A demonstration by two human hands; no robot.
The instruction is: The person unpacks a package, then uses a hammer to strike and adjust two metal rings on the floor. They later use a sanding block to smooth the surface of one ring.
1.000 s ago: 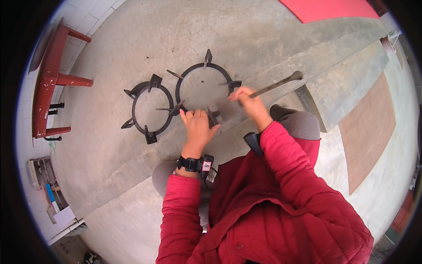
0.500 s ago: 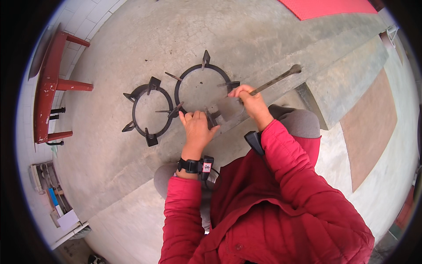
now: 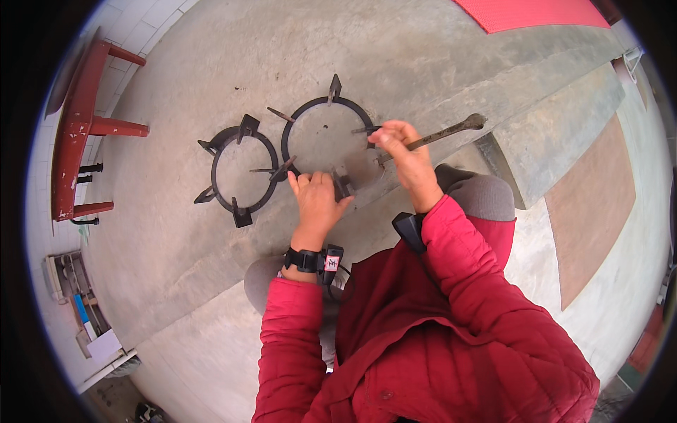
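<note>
A black metal pot stand (image 3: pixel 285 137), a ring with upright prongs, lies on the concrete in front of me. My left hand (image 3: pixel 317 203) is closed around the near side of this ring, by a dark prong (image 3: pixel 343 185). In my right hand (image 3: pixel 409 163) is a long-handled metal tool (image 3: pixel 446 132), gripped along its shaft. Its rounded end points to the far right. The tool's other end, over the ring's near right side, shows only as a blurred grey-brown patch, so its kind is unclear. A smaller black pot stand (image 3: pixel 215 176) touches or nearly touches the first on its left.
A low concrete step (image 3: pixel 557 134) runs along the right, beside a brown floor panel (image 3: pixel 592 204). A red mat (image 3: pixel 536 14) lies at the far right. On the left stand a worn red stool (image 3: pixel 77 134) and a box of odds and ends (image 3: pixel 77 296).
My right hand has shifted its grip a little, and the tool's rounded end has dropped slightly. My left hand stays on the ring.
</note>
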